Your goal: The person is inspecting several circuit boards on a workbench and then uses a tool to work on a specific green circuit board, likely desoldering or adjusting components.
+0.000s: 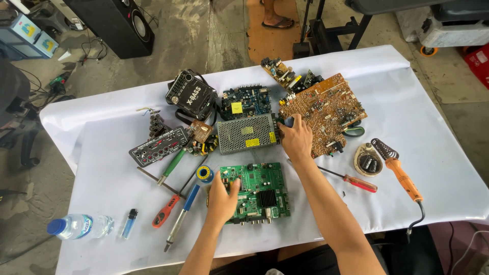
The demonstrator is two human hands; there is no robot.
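Green circuit board [257,192], near bench front edge, long axis crosswise: left hand [222,196] grips its left edge; right hand [297,140], farther back, fingers curled on metal power supply [247,133] beside brown board [326,109].

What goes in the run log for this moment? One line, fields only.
left hand: on green circuit board | right hand: at brown circuit board, beside metal mesh box | surface: white-covered table

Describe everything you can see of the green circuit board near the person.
The green circuit board lies flat on the white cloth, near the table's front edge. It is rectangular, with a black finned heat sink, small chips and a row of connectors along its near edge. The left hand rests on its left side.
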